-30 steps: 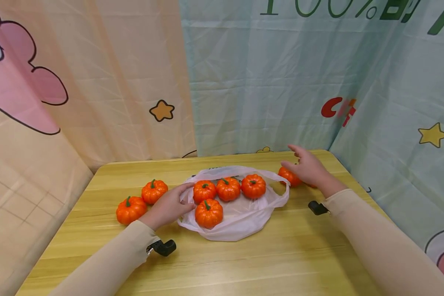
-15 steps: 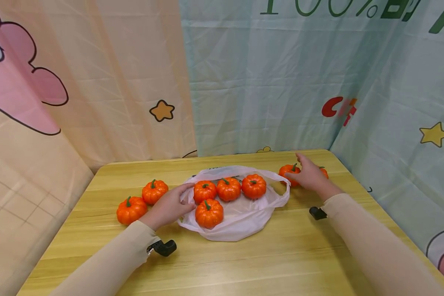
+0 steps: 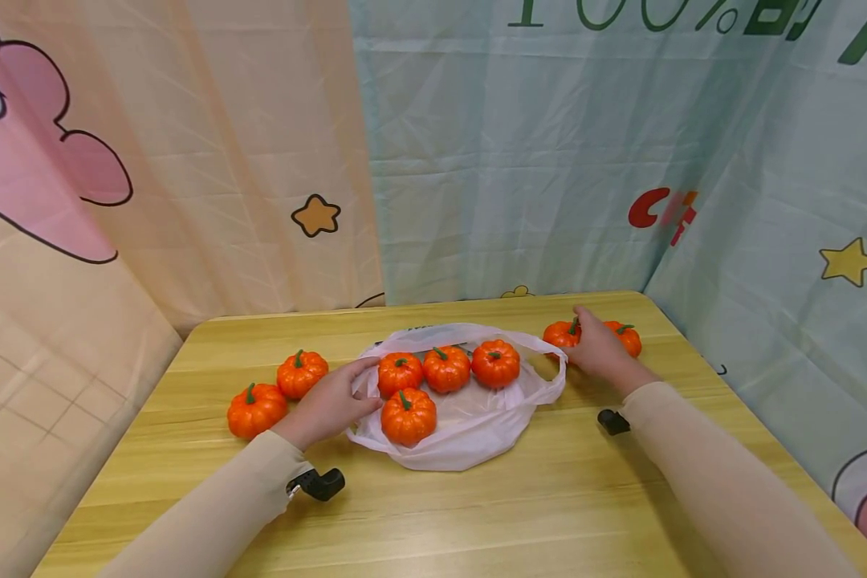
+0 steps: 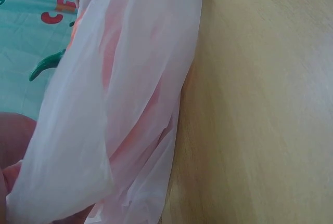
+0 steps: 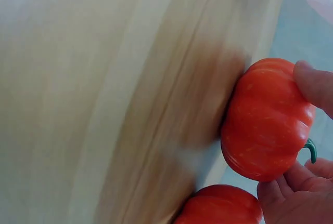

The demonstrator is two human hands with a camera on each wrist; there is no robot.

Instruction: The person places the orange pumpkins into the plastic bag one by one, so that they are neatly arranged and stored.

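My right hand holds a small orange-red pumpkin with a green stem, at the back right of the table. Its thumb lies on one side and its fingers on the other. Right beside it sits a second pumpkin, partly behind the hand. At the left rim of a white plastic bag, my left hand holds the film, which covers part of its fingers in the left wrist view. Several pumpkins lie in the bag's mouth, the front one nearest me.
Two more pumpkins stand left of the bag, one in front and one behind. The wooden table ends at a printed curtain at the back, with curtains on both sides too.
My right hand has come down over the back right pumpkin and closed on it. The other pumpkin beside it shows more fully. My left hand and the bag have stayed put.
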